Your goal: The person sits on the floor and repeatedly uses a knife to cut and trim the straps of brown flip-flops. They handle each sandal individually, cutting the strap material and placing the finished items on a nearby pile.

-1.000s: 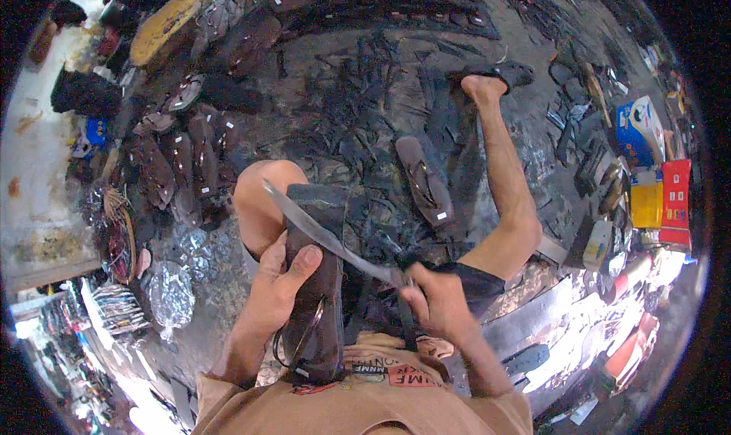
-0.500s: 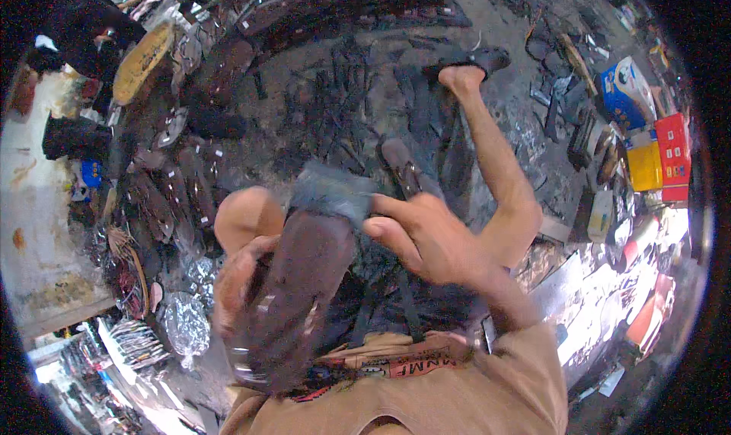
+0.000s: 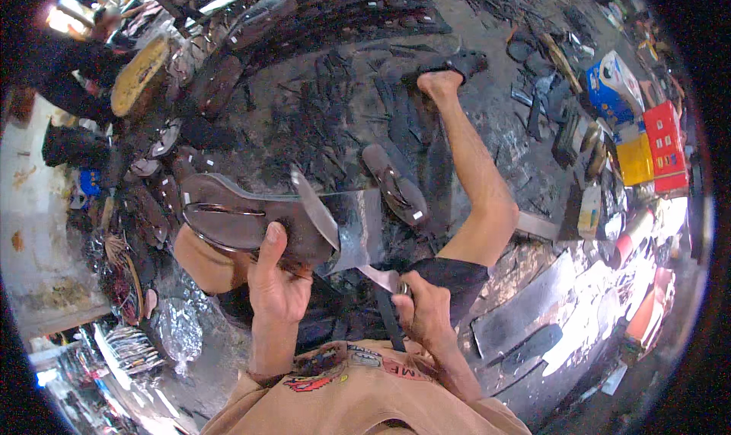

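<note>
A dark brown thong sandal [image 3: 266, 212] lies sideways in my left hand [image 3: 280, 286], its strap side up and its toe end to the left. My left thumb presses on its upper face and the fingers go underneath. From the heel end, a dark grey sheet [image 3: 362, 218] sticks out to the right. My right hand [image 3: 426, 309] is closed round a knife [image 3: 378, 277], whose handle the fingers mostly cover. Its blade passes under the sheet, and a curved length of shiny metal shows again along the heel edge.
Another brown sandal [image 3: 394, 183] lies on the floor beyond the sheet, among dark scraps. More sandals [image 3: 145, 203] are heaped at left. A blue and white box [image 3: 613, 88], a yellow box [image 3: 634, 158] and a red box [image 3: 667, 147] stand at right. My bent leg [image 3: 480, 153] reaches forward.
The sandal has swung from pointing away to lying sideways. My right hand has come back from the sheet's edge towards my body, and the knife now shows in it.
</note>
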The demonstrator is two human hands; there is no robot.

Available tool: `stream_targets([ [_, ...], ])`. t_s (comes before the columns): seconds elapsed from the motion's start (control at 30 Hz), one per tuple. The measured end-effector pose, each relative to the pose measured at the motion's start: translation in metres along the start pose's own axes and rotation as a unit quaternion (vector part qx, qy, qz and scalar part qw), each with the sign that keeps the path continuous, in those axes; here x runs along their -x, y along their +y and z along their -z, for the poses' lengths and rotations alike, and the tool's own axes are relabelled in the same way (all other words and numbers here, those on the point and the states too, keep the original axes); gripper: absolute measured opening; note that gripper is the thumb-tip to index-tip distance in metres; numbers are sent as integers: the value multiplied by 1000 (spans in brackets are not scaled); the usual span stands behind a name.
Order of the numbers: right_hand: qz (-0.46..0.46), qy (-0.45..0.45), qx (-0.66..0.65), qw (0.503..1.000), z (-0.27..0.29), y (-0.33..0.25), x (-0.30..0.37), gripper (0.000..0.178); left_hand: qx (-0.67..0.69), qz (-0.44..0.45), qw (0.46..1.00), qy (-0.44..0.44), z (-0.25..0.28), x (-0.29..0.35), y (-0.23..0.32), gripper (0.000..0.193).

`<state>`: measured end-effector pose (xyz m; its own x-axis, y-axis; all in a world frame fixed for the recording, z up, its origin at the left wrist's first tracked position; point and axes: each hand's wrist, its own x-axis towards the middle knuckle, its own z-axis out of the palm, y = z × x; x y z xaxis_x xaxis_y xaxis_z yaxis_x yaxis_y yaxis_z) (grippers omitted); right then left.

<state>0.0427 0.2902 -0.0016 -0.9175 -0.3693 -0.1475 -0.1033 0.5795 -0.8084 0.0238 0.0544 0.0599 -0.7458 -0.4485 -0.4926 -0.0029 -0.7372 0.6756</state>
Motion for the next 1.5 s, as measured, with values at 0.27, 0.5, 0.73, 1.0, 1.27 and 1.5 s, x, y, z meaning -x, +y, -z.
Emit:
stream_targets([
  [0.27, 76, -186, 31, 979, 61, -18, -54, 24, -120, -9, 993, -5, 41, 16, -27, 64],
  [0.5, 178, -100, -129, 970, -38, -4, -87, 25, -299, 0, 952, -68, 64, 31, -14, 51],
  [0.73, -137, 269, -433, 849, 53, 76, -57, 57, 112, -107, 979, -135, 9, -77, 128, 71],
  [1.0, -168, 469, -497, 710, 105, 85, -52, 59, -643, -375, 509, -432, -39, -210, -175, 57],
  [1.27, -211, 424, -367, 801, 74, 103, -25, 26, -722, -211, 521, -404, -64, -208, -170, 26],
  [1.5, -11, 308, -397, 864, 45, 7, -104, 36, -566, -190, 745, -298, -101, -38, -61, 23],
])
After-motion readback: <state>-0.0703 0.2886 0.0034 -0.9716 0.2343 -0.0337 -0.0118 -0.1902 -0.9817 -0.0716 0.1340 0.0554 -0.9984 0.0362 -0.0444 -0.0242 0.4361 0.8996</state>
